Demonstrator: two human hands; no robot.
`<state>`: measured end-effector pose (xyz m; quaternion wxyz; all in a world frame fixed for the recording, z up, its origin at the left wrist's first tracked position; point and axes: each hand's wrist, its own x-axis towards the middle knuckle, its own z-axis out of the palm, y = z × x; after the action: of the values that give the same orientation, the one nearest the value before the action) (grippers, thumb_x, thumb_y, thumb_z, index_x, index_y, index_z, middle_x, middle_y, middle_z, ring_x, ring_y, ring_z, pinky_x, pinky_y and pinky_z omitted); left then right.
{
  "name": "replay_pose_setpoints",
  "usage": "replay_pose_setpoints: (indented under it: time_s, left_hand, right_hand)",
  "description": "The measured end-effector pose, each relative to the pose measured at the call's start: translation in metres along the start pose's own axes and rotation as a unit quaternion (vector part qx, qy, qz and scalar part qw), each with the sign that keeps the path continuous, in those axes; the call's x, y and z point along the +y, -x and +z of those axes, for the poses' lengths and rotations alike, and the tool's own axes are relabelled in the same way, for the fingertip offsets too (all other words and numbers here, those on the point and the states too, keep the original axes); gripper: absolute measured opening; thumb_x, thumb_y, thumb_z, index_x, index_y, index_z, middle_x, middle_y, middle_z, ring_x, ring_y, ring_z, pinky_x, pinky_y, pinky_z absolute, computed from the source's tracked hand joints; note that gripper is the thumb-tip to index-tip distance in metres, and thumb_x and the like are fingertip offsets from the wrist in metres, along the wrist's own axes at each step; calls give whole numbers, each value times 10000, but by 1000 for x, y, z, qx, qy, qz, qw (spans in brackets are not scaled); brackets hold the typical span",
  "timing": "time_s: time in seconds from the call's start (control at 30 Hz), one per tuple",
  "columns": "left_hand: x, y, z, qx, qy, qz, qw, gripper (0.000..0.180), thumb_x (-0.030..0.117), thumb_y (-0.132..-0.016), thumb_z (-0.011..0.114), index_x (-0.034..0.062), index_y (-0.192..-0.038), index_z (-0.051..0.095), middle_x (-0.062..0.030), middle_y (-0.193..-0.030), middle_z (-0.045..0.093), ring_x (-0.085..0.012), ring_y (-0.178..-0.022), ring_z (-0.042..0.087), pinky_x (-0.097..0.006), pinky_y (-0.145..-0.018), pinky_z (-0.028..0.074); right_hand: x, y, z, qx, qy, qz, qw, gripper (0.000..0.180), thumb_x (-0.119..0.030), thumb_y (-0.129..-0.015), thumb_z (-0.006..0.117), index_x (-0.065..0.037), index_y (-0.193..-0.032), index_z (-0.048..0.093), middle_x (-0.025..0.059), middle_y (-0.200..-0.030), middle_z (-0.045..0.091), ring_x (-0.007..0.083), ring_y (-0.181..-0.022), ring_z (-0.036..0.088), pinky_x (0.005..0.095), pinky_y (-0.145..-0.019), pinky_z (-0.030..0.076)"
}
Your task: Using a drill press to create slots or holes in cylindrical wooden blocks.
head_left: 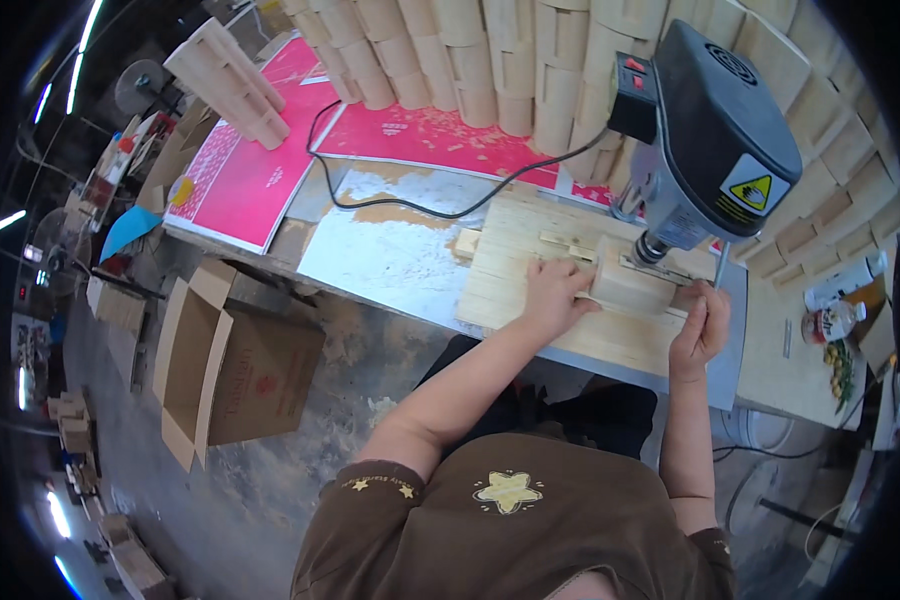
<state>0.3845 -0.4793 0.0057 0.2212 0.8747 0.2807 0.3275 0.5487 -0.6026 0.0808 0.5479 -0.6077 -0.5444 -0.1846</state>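
Note:
A pale, curved wooden piece (pixel 635 287) lies on a plywood board (pixel 500 270) under a black and grey drill press (pixel 725 120). The chuck (pixel 651 248) is right at the piece's far side; whether the bit touches the wood cannot be made out. My left hand (pixel 560 298) grips the piece's left end, thumb toward me and fingers bent. On the other side my right hand (pixel 702 325) is closed around the lower end of the press's thin metal lever (pixel 723 265), close to the piece's right end.
Stacked wooden pieces (pixel 460 60) wall off the table's back, above pink printed sheets (pixel 410 132). A black cable (pixel 410 208) loops across the tabletop. At left, an open cardboard box (pixel 260 370) is on the floor. A clear bottle (pixel 835 322) lies at right.

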Motion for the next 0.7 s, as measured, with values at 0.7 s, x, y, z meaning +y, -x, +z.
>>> replay_pose_setpoints:
  time_s: [0.7]
  left_hand:
    - [13,-11,1,-9,120,-112,986,471,265,-499,835,141,-919,664,-17,-913,531,-203,-910,511,-403,-867,255]
  right_hand:
    - [26,-128,-48,-220,-77,181,955,392,-268,-837,624,-34,-1143,551,72,-910,619,142,-816,573,264,-762,438]
